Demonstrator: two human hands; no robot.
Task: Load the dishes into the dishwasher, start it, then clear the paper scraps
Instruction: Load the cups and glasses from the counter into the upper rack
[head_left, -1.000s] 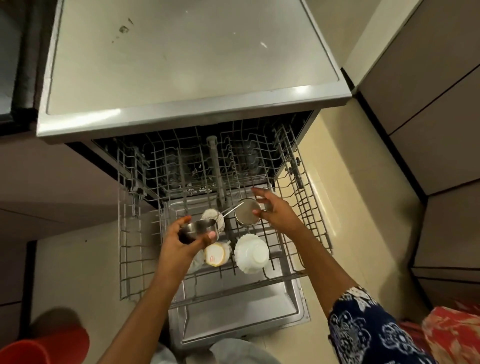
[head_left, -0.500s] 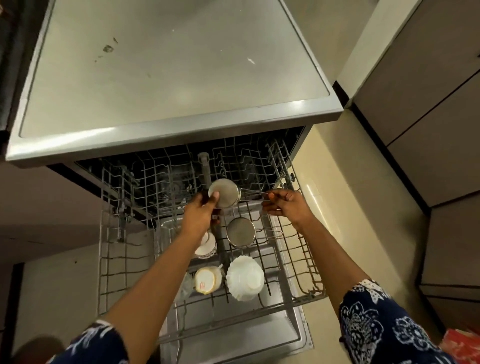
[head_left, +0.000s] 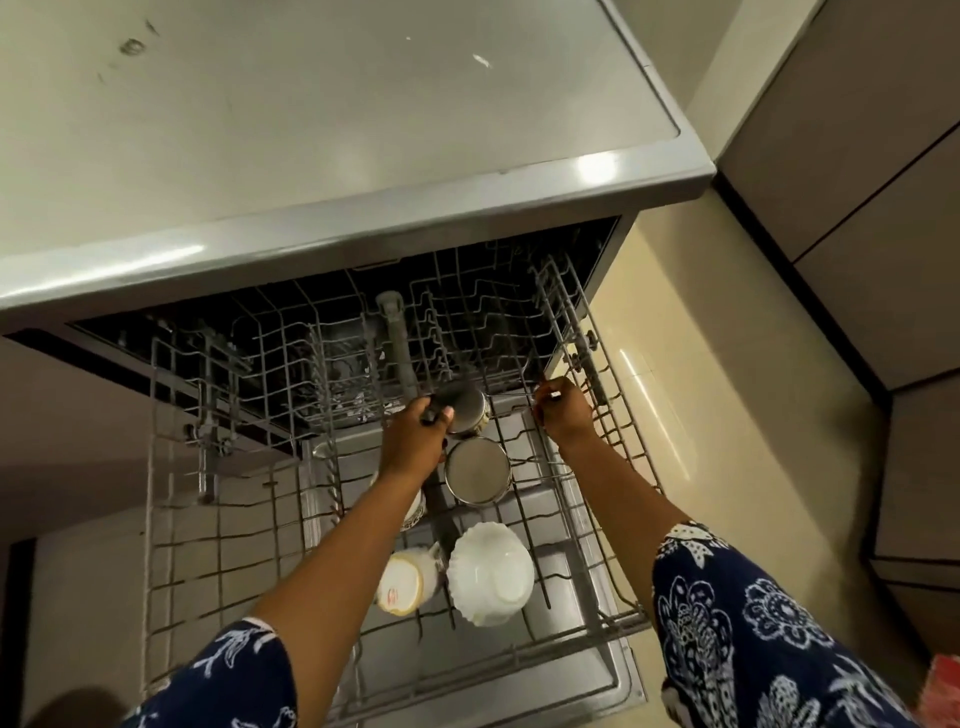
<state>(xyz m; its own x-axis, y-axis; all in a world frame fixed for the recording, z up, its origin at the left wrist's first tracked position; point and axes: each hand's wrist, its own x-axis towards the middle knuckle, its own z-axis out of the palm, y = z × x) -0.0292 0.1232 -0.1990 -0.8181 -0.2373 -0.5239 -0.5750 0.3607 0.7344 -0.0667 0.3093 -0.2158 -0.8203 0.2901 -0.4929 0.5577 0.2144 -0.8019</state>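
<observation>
Under the steel bench (head_left: 363, 130), the dishwasher rack (head_left: 597, 519) stands pulled out. The left hand (head_left: 415, 441) curls its fingers round a small steel pan (head_left: 467, 408) at twelve o'clock of an upturned steel cup (head_left: 477, 470) — the right hand (head_left: 563, 413) pinches its wire handle (head_left: 511, 397), likely steadying placement.

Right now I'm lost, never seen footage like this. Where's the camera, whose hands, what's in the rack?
No robot: these are a person's two bare hands, filmed by one wide-angle camera on their head, looking down. Under the counter, a dishwasher's wire rack is pulled out. The left hand grips a small steel pan; the right hand pinches its thin handle. In the rack sit a steel cup, an upside-down white bowl and a cream cup. Another cup is partly hidden by the left forearm.
</observation>
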